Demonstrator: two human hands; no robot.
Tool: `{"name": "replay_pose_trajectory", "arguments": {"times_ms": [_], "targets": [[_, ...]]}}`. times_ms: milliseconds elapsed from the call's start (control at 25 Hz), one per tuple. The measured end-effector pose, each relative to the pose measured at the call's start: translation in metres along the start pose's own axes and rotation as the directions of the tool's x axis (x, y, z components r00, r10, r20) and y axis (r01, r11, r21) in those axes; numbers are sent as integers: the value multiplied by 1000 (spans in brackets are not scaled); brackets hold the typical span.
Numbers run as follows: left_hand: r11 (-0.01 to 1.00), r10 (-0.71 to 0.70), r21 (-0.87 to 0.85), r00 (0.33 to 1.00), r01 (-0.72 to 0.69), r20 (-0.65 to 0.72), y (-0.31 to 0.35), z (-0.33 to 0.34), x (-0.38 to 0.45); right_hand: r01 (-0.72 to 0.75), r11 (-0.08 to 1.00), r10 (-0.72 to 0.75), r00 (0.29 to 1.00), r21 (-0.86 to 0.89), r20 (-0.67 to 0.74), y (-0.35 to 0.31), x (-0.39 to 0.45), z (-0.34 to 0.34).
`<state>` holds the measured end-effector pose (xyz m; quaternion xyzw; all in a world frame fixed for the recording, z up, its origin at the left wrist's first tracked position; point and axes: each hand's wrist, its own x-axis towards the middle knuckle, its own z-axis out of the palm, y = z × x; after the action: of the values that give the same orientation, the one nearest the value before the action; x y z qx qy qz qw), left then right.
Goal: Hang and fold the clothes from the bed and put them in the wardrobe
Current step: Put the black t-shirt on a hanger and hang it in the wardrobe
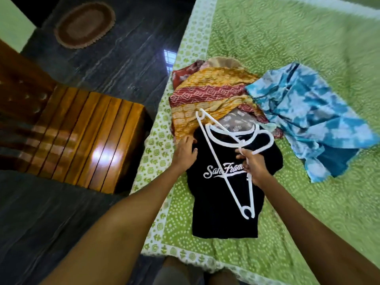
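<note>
Under right-hand fingers (243, 159), hanger (222, 157)

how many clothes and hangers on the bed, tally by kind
black tee: 1
blue tie-dye garment: 1
yellow and red patterned cloth: 1
grey printed cloth: 1
white hangers: 2, held over the tee by the right hand
Total: 6. More clothes may lie hidden in the heap.
</note>
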<state>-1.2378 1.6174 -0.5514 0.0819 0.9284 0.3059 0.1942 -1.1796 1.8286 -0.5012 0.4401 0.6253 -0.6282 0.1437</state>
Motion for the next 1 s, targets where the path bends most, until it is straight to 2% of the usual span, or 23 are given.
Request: {"name": "replay_pose_trajectory", "arguments": {"times_ms": [120,240,320,480,680,840,1000], "targets": [[999,28,36,997,-31,72,30,17,33,-7,1000,6,999,-21,-35,7,2,-42],[997,-10,71,994,3,105,44,33,60,13,1000,-13,999,-16,-33,6,4,-62],[998,-22,57,999,19,44,52,42,68,36,999,-36,999,9,-21,9,9,-76],[980,-128,-166,985,108,-114,62,55,63,97,994,-95,994,51,-55,17,15,-106],[985,-173,0,983,173,-58,55,57,67,135,991,-135,989,6,-62,16,13,-127],[984,-79,153,995,86,-53,53,48,74,152,987,-153,988,-52,-19,13,17,-131],[983,-67,169,997,72,-38,48,36,67,174,980,-173,985,-91,27,6,19,-129]]}}
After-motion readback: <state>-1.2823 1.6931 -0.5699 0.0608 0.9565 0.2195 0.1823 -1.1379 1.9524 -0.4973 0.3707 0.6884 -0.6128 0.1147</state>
